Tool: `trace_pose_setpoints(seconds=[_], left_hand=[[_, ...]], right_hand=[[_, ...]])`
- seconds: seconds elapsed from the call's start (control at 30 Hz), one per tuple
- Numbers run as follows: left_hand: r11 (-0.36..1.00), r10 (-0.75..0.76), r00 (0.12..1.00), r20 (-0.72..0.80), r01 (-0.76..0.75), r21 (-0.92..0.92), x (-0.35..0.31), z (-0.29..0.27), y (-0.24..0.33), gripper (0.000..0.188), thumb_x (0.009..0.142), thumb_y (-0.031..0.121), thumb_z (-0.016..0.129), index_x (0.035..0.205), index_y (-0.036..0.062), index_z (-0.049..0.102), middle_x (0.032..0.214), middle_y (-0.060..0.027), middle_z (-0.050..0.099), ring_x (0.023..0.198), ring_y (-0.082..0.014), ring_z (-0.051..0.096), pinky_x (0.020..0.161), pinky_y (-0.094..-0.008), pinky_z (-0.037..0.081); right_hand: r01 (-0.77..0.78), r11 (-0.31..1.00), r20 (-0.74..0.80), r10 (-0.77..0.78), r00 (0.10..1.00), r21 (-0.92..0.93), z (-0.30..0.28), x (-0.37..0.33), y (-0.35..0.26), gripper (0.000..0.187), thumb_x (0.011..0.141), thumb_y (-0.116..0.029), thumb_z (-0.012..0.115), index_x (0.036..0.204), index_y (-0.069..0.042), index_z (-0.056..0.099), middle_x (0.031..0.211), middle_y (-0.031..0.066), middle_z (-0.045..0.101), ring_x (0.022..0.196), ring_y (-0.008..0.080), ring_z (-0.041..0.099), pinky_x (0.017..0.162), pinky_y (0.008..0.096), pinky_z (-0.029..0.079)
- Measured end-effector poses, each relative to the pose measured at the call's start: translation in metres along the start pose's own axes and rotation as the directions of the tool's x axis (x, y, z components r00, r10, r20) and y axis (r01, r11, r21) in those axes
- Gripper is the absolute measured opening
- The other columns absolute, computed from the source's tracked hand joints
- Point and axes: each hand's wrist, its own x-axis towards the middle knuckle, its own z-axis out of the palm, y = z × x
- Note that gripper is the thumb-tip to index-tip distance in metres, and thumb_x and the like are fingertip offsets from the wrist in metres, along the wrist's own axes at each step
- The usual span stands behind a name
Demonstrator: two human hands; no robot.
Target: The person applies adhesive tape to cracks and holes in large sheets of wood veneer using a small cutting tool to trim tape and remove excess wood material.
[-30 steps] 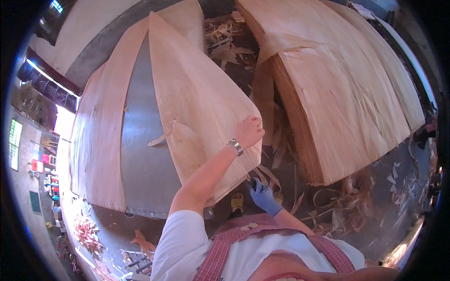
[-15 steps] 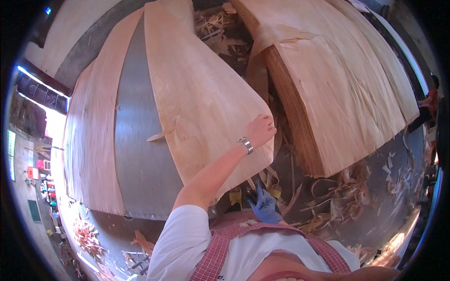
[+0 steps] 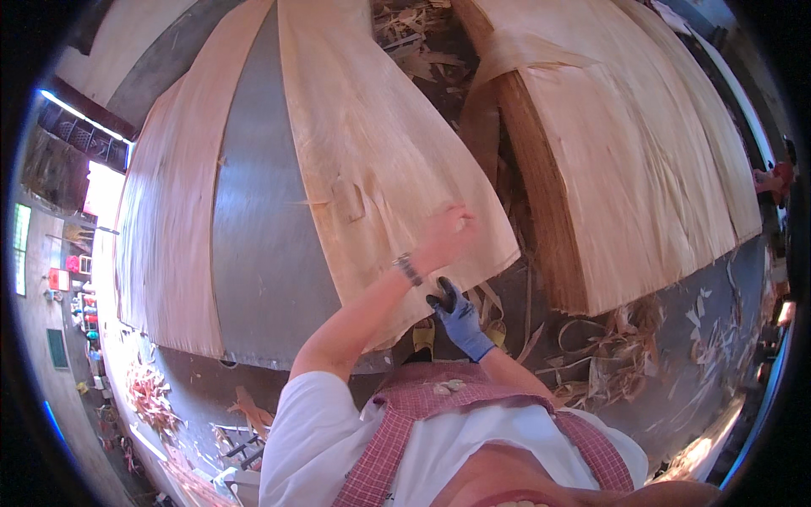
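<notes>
A pale wood veneer sheet (image 3: 405, 160) lies slightly rippled over a grey metal surface (image 3: 262, 194), with a torn flap near its left edge. My left hand (image 3: 452, 237), bare and with a metal watch at the wrist, is over the sheet's near right part. Motion smears its fingers, so their grip cannot be made out. Close below it is my right hand (image 3: 460, 317), in a blue glove with dark fingertips. It reaches over the sheet's near edge, thumb and finger apart, with nothing visible between them.
To the right stands a thick veneer stack (image 3: 642, 169), a loose strip folded across its far left corner. More veneer (image 3: 177, 203) lies on the left. Wood scraps (image 3: 621, 346) litter the floor at right. A person in red (image 3: 775, 179) is at the far right edge.
My left hand has come off the sheet's right edge and moved left. The gloved right hand has risen to the near edge. The sheet's near right corner has shifted right and away.
</notes>
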Motion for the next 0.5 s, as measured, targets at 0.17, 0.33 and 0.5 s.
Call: trace_pose_setpoints(seconds=[0.17, 0.33, 0.5], left_hand=[[0.986, -0.164, 0.973, -0.164, 0.156, -0.062, -0.054, -0.061, -0.013, 0.025, 0.092, 0.024, 0.062, 0.105, 0.0037, 0.067, 0.112, -0.0140, 0.064, 0.103, -0.0262, 0.062, 0.088, -0.0345, 0.049], [0.944, -0.304, 0.913, -0.273, 0.249, -0.218, -0.101, -0.069, -0.024, 0.023, 0.095, 0.021, 0.063, 0.108, 0.0030, 0.066, 0.105, -0.0048, 0.066, 0.093, -0.0110, 0.061, 0.078, -0.0248, 0.049], [0.843, -0.531, 0.820, -0.212, 0.487, -0.229, -0.148, -0.025, 0.006, 0.022, 0.096, 0.020, 0.060, 0.106, 0.0011, 0.064, 0.086, -0.0044, 0.065, 0.076, -0.0122, 0.062, 0.069, -0.0269, 0.050]], right_hand=[[-0.596, 0.524, 0.377, 0.471, 0.798, 0.608, -0.061, 0.012, -0.058, 0.043, 0.090, -0.034, 0.072, 0.124, -0.009, 0.062, 0.081, -0.0056, 0.059, 0.055, 0.0044, 0.047, 0.051, 0.0212, 0.040], [-0.635, 0.471, 0.364, 0.544, 0.756, 0.613, -0.145, 0.006, -0.059, 0.027, 0.093, -0.038, 0.066, 0.098, -0.012, 0.062, 0.065, -0.0046, 0.052, 0.048, 0.0059, 0.044, 0.043, 0.0229, 0.035], [-0.549, 0.317, 0.355, 0.501, 0.789, 0.773, -0.258, -0.003, -0.032, 0.025, 0.094, -0.039, 0.064, 0.095, -0.016, 0.055, 0.057, -0.0040, 0.046, 0.041, 0.0078, 0.040, 0.037, 0.0244, 0.029]])
